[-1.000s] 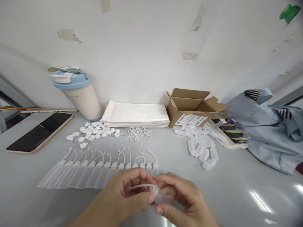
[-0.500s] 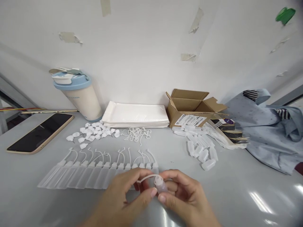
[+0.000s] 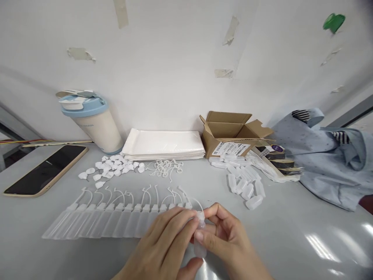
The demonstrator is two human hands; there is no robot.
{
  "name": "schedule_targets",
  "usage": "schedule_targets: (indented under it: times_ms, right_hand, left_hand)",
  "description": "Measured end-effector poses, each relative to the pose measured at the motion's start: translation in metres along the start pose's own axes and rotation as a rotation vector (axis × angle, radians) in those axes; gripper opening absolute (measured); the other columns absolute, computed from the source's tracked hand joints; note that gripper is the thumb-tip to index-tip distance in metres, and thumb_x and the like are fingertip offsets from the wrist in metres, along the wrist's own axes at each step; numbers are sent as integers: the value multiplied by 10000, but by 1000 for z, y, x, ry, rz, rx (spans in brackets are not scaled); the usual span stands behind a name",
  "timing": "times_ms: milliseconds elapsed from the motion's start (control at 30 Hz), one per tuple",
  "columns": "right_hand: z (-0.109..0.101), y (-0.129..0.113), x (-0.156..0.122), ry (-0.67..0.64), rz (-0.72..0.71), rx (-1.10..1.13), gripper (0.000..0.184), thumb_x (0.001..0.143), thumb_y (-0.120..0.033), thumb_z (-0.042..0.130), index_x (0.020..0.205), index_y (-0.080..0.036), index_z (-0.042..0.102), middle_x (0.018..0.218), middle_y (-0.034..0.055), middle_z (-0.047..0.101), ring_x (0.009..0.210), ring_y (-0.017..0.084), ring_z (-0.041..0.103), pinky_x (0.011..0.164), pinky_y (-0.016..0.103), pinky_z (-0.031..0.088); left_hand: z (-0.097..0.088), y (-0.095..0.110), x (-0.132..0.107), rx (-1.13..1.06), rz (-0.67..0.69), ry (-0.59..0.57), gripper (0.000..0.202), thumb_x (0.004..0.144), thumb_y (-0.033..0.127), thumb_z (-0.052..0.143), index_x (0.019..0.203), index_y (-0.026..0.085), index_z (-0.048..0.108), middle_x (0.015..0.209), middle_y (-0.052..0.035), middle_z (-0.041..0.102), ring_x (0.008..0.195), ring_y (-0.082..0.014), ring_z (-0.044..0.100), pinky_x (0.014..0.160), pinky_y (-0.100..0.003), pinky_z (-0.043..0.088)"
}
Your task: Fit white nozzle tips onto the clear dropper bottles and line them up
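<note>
A small translucent squeeze bottle (image 3: 200,250) is held upright between my hands, its neck near the fingertips. My right hand (image 3: 230,241) grips it with the thumb across its front. The fingers of my left hand (image 3: 167,239) press against the neck from the left, with the thumb low beside the bottle's base. A thin white strap (image 3: 196,200) arches up and leftward from the neck. Just left of my hands lies a row of similar flat bottles (image 3: 116,223), each with a ringed strap sticking up.
Behind the row lie a heap of white caps (image 3: 116,165) and loose straps (image 3: 166,167). More bottles (image 3: 247,190) sit right, before an open cardboard box (image 3: 230,146). White envelopes (image 3: 164,144), a tumbler (image 3: 99,128), a phone (image 3: 43,171) and blue cloth (image 3: 314,155) surround them.
The bottle has tipped from pointing at me to upright, showing its body. My left fingers have closed over its neck, and the strap has swung upward. The view has shifted slightly.
</note>
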State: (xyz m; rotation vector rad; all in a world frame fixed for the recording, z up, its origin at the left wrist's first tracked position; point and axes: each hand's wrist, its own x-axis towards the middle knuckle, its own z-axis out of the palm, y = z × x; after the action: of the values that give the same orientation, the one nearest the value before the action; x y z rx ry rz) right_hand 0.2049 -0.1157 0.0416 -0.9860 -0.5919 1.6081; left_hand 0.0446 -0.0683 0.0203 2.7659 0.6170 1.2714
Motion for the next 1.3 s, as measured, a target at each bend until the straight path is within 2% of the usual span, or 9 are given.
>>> schedule_targets:
  times_ms: [133,333,467,633,833,967,1100,1167,1300]
  right_hand:
    - [0,1,1,10,25,1,406,666,-296,882,806,-177,520,730,-41,705,580,59,640,584,186,451]
    - [1,0,1,-8,17,-20,407,686,-317,863,798,-199,490,633,-44,699,579,82,636,589,200,428]
    - [1,-1,2,-8,19,-32,416,661,-319,874,774,-207,490,685,-46,698,649,108,689,617,201,457]
    - [0,-2,3,-33,11,-24,366,646,-307,884,834,-199,589,789,-34,698,730,145,725,676,228,503]
    - [-4,-3,6,-46,-13,-129,307,703,-369,835,840,-191,626,733,-9,707,705,153,703,668,243,501]
    - [-5,-17,8,-13,-19,-471,298,744,-428,761,864,-170,671,765,22,678,738,174,634,669,271,456]
    - [-9,-29,9,55,-77,-799,192,799,-358,667,869,-186,719,847,39,664,822,208,601,707,307,430]
    - [-10,-30,10,60,-89,-817,164,808,-325,639,859,-192,720,837,37,663,811,210,605,722,321,434]
    - [-12,-25,12,84,-56,-659,206,783,-366,686,870,-178,686,851,52,676,856,235,630,792,357,470]
  left_hand:
    - [8,-3,-4,45,26,138,190,920,109,502,1031,75,652,986,-105,652,990,-224,600,836,-338,543]
    - [-2,4,-1,-121,-134,-37,287,844,19,575,1127,67,585,1034,-127,618,1039,-235,564,893,-372,524]
    - [-4,4,3,-269,-203,-34,326,817,-22,509,1103,123,565,998,-103,593,973,-215,567,835,-353,533]
    - [-5,1,5,-316,-204,-63,323,819,-16,510,1095,146,558,974,-88,594,924,-198,564,793,-326,533]
    - [-3,0,2,-266,-180,-42,333,829,-4,527,1129,131,575,989,-87,604,995,-220,542,879,-356,503]
    - [-2,-2,-2,-171,-192,-91,315,842,48,551,1140,145,579,1022,-99,588,1035,-249,525,901,-397,494]
    - [3,-7,-6,-101,-180,-108,329,856,58,533,1167,148,592,1022,-110,575,1031,-258,511,875,-417,506]
    - [8,-9,-7,-82,-157,-83,325,867,70,515,1173,138,601,1017,-116,574,1019,-260,512,860,-427,506]
    - [14,-7,-6,27,-109,-59,318,894,120,512,1200,118,602,1003,-124,603,1005,-269,535,822,-423,510]
